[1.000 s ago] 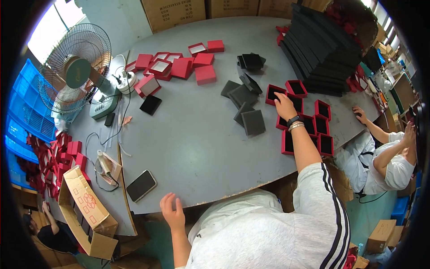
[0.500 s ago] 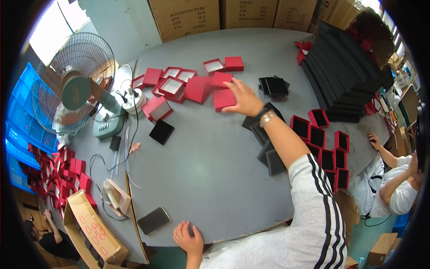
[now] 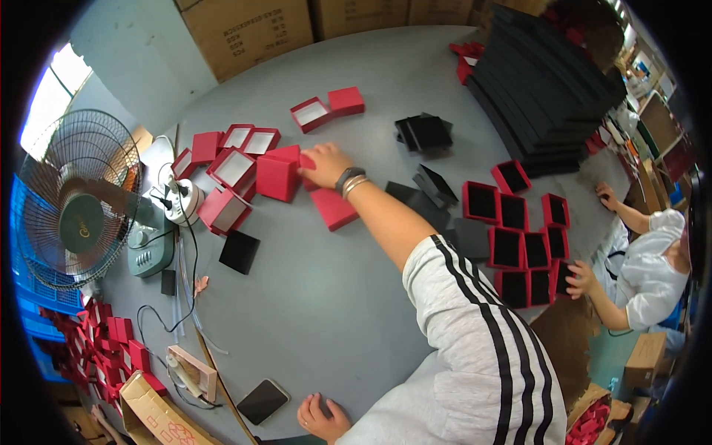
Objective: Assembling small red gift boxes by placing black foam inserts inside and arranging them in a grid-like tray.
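Note:
My right hand [image 3: 324, 164] reaches far across the grey table [image 3: 311, 311] and closes on a red box [image 3: 279, 176] at the edge of a cluster of red boxes and open white-lined lids [image 3: 236, 167]. A flat red lid [image 3: 333, 208] lies under my wrist, which wears a watch and bracelets. My left hand [image 3: 322, 418] rests on the table's near edge, fingers apart, holding nothing, next to a black phone [image 3: 263, 401].
Red boxes with black inserts [image 3: 519, 237] stand in rows at right, where another person's hands [image 3: 579, 279] work. Loose black inserts [image 3: 426, 133], a tall stack of black trays [image 3: 549, 81], a desk fan [image 3: 81, 200], a glue gun with cables [image 3: 182, 204] and cardboard cartons [image 3: 245, 30] surround the table.
My right arm swung from the rows of boxes at right over to the red box cluster at left. My left hand stayed at the near edge.

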A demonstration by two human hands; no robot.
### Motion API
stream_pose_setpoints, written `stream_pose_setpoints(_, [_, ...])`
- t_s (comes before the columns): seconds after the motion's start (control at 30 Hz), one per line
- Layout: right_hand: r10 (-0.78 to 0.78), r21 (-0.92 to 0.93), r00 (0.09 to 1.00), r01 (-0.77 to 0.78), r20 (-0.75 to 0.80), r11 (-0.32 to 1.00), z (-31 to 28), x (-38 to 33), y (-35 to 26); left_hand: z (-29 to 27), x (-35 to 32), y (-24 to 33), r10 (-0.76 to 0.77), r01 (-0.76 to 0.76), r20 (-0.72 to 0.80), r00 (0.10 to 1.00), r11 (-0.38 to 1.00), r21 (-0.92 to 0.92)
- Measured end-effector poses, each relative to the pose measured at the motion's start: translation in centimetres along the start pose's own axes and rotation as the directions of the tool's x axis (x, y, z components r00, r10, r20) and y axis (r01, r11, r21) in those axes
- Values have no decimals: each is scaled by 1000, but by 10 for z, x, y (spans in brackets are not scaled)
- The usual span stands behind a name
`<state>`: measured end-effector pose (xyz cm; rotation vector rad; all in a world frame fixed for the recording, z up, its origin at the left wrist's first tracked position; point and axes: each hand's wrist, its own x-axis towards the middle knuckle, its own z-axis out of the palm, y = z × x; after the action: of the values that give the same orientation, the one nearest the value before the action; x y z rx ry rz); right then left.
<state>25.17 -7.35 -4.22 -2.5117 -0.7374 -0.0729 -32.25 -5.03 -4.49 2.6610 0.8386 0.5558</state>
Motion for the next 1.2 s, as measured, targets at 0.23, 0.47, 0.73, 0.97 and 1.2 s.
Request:
stream_pose_setpoints(0.23, [-242,429,969,238,-47,872,-89,-178,-47,-11,54,40,119,-45,182,976,929,-368])
stream_pose_setpoints(0.47, [137,-5,990,-138,-45,990,-176,-339,58,25,149,180,242,-213,466,851,970,-114])
stream_pose_setpoints(0.73, [272,-403,955,-204,118,892,-147,-357,50,39,103,159,253,-220,354,900,967,-131])
stream_pose_setpoints(0.97, [163,-358,981,-191,-108,914,-127,-346,63,19,50,95,-155,156,157,975,-15,-988])
stream_pose_setpoints(1.2, [80,-146,982,-106,-173,984,-144,-350,67,26,-8,21,-116,-34,-76,990,332,-943])
